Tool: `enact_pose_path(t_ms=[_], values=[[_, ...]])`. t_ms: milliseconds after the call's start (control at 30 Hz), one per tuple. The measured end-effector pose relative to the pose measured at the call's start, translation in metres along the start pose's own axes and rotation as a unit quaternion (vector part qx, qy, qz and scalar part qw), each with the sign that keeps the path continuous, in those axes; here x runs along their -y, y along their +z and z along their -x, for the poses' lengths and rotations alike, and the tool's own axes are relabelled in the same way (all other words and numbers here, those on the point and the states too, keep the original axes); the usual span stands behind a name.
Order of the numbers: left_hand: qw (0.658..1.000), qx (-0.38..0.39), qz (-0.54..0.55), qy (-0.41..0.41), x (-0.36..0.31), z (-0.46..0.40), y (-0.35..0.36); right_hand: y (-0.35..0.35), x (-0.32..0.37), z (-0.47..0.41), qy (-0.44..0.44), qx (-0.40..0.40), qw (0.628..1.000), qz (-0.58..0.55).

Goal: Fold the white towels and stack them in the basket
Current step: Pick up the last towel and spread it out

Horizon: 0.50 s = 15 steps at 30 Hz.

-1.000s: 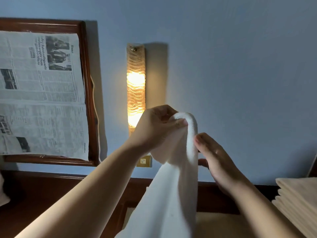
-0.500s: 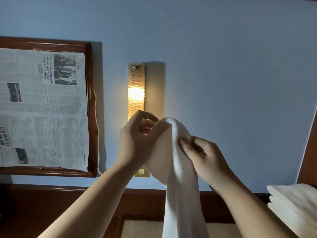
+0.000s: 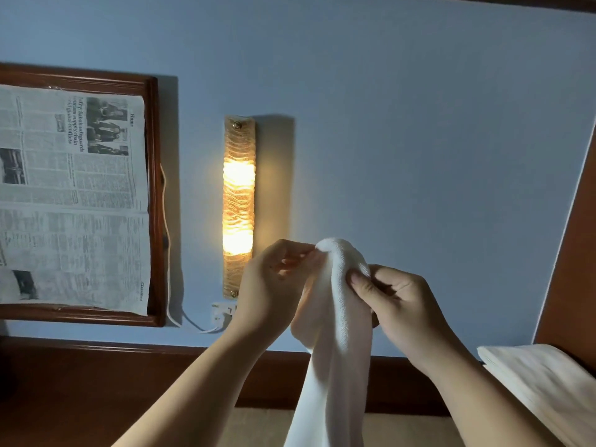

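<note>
A white towel (image 3: 335,343) hangs in a long bunched strip from in front of the wall down past the bottom edge. My left hand (image 3: 274,295) pinches its top edge from the left with curled fingers. On the right side, just below the top, my right hand (image 3: 396,308) pinches the cloth between thumb and fingers. A stack of folded white towels (image 3: 545,382) lies at the lower right. No basket is in view.
A lit wall lamp (image 3: 239,204) glows on the blue wall behind my hands. A wooden frame (image 3: 154,201) covered with newspaper hangs at the left. A dark wooden ledge (image 3: 96,375) runs along the wall's base, and a brown wooden panel (image 3: 574,259) stands at the right.
The camera has tilted up, so my hands and the towel sit lower in view. My right hand went from lying against the towel to pinching it. My left hand's grip shifted to the top edge.
</note>
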State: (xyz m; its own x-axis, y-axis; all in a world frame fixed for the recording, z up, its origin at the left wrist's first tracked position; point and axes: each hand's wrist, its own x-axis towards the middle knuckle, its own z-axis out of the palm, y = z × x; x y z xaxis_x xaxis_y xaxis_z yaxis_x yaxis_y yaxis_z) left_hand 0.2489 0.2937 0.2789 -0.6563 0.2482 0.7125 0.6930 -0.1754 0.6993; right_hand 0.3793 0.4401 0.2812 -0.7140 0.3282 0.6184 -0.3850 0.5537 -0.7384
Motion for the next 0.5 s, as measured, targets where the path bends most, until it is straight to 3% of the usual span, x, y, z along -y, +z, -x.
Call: enact_pose_path(t_ms=[133, 233, 367, 500], values=[[0.987, -0.083, -0.116, 0.079, -0.006, 0.009, 0.018, -0.017, -0.003, 0.010, 0.029, 0.030, 0.999, -0.012], [0.988, -0.007, -0.129, 0.088, -0.020, 0.019, 0.031, -0.023, -0.003, 0.016, 0.033, 0.022, 0.999, -0.024], [0.985, 0.159, -0.032, -0.064, -0.026, 0.031, 0.034, -0.043, -0.008, 0.024, 0.035, -0.017, 0.998, -0.048], [0.957, 0.256, 0.040, -0.130, -0.023, 0.043, 0.036, -0.064, -0.003, 0.029, 0.079, -0.010, 0.990, -0.113]])
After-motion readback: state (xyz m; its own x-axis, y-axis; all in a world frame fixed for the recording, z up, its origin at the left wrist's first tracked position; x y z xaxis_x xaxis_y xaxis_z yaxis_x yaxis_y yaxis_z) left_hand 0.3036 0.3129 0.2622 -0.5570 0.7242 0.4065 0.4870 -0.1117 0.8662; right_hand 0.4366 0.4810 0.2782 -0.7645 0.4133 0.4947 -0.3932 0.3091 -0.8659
